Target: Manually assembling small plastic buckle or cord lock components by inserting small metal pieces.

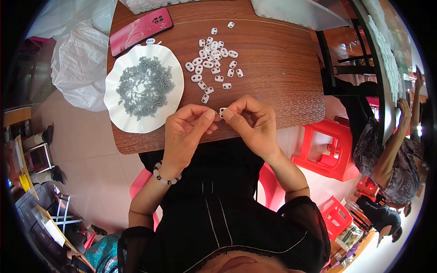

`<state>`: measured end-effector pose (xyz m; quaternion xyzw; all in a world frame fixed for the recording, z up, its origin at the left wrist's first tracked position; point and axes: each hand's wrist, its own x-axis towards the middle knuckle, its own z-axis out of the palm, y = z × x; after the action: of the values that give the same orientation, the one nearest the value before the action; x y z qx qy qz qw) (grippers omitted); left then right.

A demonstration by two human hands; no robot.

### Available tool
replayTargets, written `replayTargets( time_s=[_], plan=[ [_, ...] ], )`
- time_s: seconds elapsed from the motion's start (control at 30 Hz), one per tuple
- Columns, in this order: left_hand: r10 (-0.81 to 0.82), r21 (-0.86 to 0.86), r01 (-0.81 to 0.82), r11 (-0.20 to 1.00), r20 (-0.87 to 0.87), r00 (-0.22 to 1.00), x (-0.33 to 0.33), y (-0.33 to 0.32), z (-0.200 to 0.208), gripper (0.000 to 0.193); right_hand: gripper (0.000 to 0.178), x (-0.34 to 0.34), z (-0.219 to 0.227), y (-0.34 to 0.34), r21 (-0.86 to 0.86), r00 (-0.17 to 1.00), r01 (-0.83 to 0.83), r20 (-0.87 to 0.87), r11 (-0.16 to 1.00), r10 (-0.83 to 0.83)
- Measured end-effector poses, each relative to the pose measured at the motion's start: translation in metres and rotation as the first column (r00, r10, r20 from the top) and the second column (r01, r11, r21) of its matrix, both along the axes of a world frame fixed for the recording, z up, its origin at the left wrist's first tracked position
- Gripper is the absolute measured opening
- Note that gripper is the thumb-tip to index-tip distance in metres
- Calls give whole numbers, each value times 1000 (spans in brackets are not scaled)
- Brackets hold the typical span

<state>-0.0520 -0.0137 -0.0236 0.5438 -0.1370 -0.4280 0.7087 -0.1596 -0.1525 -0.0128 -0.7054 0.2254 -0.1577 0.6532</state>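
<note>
Just past the table's near edge, my right hand (255, 125) pinches a small white two-hole plastic cord-lock piece (222, 112) between thumb and forefinger. My left hand (191, 129), with a beaded bracelet at its wrist, has thumb and forefinger closed right beside that piece. Whatever those left fingertips hold is too small to make out. Beyond my hands lies a loose pile of similar white plastic pieces (214, 53). To the left stands a white wavy-rimmed plate (113, 109), heaped with small grey, coil-like springs (146, 88).
A pink phone (141, 31) lies behind the plate on the brown wooden table (282, 59). A white plastic bag (79, 68) is off its left side. Red stools (325, 152) stand to the right, near another person (391, 159). A pale panel (300, 13) covers the far right corner.
</note>
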Motion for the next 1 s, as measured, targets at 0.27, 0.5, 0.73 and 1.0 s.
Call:
replayTargets(
  time_s=[0.27,0.5,0.73,1.0],
  plan=[
    [-4,2,4,1000,31,1000,-2,-1,-2,17,7,0,-2,1,0,1000,-13,-10,1000,13],
    [9,2,-10,1000,105,994,-3,-1,-1,16,7,0,2,2,-113,1000,-31,-4,993,30],
    [-3,28,2,1000,33,999,0,1,0,19,6,-1,2,0,-10,1000,-2,3,1000,2],
    [-6,21,5,1000,37,999,-1,-1,0,19,8,1,-6,5,55,998,55,32,997,-56]
  ],
)
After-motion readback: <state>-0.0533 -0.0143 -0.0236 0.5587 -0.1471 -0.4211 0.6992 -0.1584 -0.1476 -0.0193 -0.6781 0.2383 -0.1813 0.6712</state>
